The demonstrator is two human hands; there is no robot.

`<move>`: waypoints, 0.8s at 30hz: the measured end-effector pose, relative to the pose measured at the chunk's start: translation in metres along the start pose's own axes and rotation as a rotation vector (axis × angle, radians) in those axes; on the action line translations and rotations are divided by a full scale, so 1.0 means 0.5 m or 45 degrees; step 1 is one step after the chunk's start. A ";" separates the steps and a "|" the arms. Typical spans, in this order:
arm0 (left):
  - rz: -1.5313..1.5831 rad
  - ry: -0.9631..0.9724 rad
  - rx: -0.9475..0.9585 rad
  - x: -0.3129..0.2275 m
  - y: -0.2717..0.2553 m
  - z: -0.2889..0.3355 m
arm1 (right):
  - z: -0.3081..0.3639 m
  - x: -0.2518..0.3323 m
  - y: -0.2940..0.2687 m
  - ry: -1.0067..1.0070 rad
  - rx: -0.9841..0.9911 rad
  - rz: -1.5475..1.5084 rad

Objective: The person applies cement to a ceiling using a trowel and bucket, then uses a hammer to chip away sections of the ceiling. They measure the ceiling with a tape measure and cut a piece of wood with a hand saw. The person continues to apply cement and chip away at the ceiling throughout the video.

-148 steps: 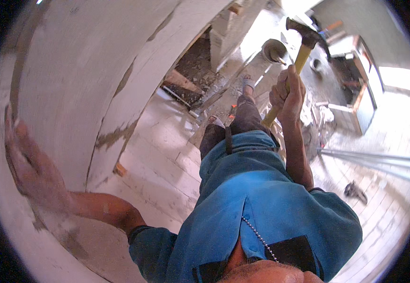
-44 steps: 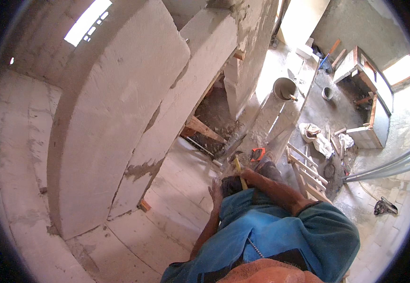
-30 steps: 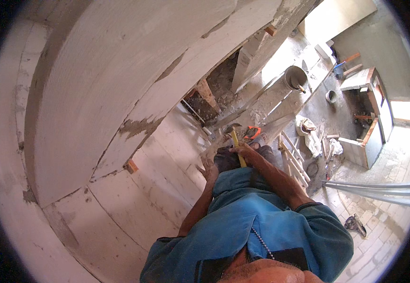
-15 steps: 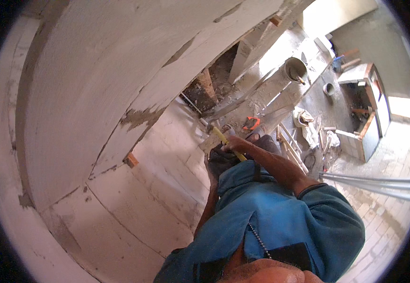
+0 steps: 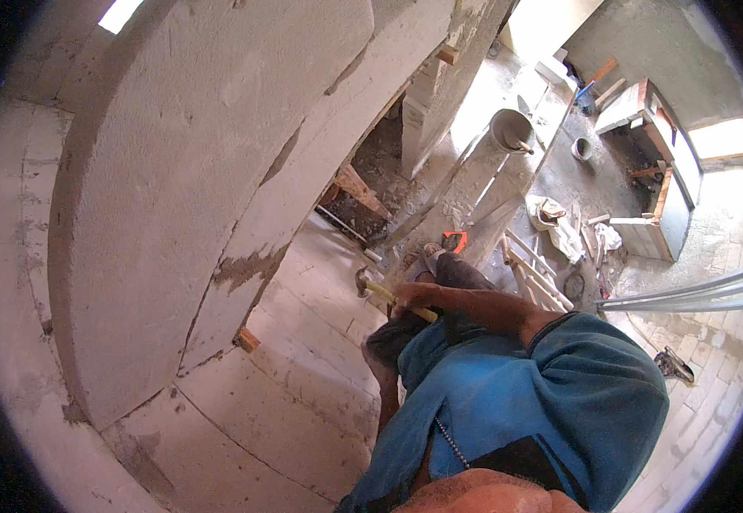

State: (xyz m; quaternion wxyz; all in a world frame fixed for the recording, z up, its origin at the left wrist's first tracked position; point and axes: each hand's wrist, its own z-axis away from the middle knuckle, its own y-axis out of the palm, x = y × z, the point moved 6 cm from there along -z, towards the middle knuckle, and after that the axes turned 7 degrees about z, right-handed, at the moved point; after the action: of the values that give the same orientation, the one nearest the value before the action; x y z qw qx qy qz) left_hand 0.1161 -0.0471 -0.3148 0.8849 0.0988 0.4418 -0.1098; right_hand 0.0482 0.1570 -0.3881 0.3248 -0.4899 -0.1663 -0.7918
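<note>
My right hand (image 5: 416, 297) is closed around the yellow handle of a claw hammer (image 5: 379, 291). The hammer's metal head (image 5: 362, 281) points left, toward the pale block wall. Below it, my left hand (image 5: 374, 357) hangs beside my dark trousers; its fingers are too dim and hidden to read. An orange-handled tool (image 5: 454, 242), perhaps a handsaw, lies on the planks just beyond my feet.
A large plastered slab (image 5: 192, 171) slopes along my left, with a wood block (image 5: 247, 339) at its lower edge. A bucket (image 5: 511, 131) stands on planks ahead. Wooden poles (image 5: 536, 275), a white sack (image 5: 551, 221) and metal channels (image 5: 688, 297) are to the right.
The view has shifted, bringing more of the right side in. The hammer's head shows more plainly, and my right hand with the hammer sits a little lower in view.
</note>
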 end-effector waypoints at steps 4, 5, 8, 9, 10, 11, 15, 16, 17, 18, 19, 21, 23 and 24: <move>-0.251 0.102 0.127 -0.012 0.018 0.015 | 0.025 0.018 0.000 0.004 -0.014 -0.004; -0.399 0.174 0.106 -0.027 0.016 0.014 | 0.027 0.022 -0.002 0.001 -0.015 -0.001; -0.890 0.604 -0.424 -0.252 0.088 0.109 | 0.030 0.004 -0.009 -0.003 -0.013 0.014; -0.927 0.537 -0.368 -0.240 0.088 0.107 | 0.033 0.016 -0.005 -0.012 -0.012 0.002; -0.960 0.465 -0.322 -0.202 0.075 0.104 | 0.035 0.025 0.001 -0.017 -0.004 -0.004; -0.994 0.391 -0.278 -0.151 0.049 0.099 | 0.037 0.039 0.006 -0.026 0.005 -0.010; -0.796 0.151 -0.214 -0.043 0.005 0.112 | 0.047 0.060 0.006 -0.052 0.019 0.007; -0.528 0.150 -0.270 -0.086 0.029 0.134 | 0.050 0.059 -0.005 -0.058 -0.003 0.022; -0.440 0.121 -0.301 -0.111 0.038 0.152 | 0.058 0.073 -0.015 -0.075 -0.029 0.024; -0.356 0.097 -0.326 -0.137 0.045 0.166 | 0.067 0.091 -0.034 -0.096 -0.085 0.039; -0.433 0.051 -0.343 -0.130 0.028 0.188 | 0.077 0.108 -0.055 -0.126 -0.136 0.084; -0.565 -0.080 -0.269 -0.113 -0.021 0.234 | 0.105 0.145 -0.098 -0.218 -0.282 0.251; -0.638 -0.083 -0.090 -0.106 -0.100 0.280 | 0.145 0.182 -0.151 -0.339 -0.420 0.477; -0.649 0.002 0.006 -0.127 -0.133 0.292 | 0.169 0.206 -0.185 -0.409 -0.476 0.577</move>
State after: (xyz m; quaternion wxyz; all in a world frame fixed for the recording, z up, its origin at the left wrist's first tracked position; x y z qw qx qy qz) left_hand 0.1713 -0.1435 -0.1827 0.8280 -0.0135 0.4530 -0.3302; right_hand 0.0100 0.2377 -0.2529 0.3668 -0.6841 0.0459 -0.6288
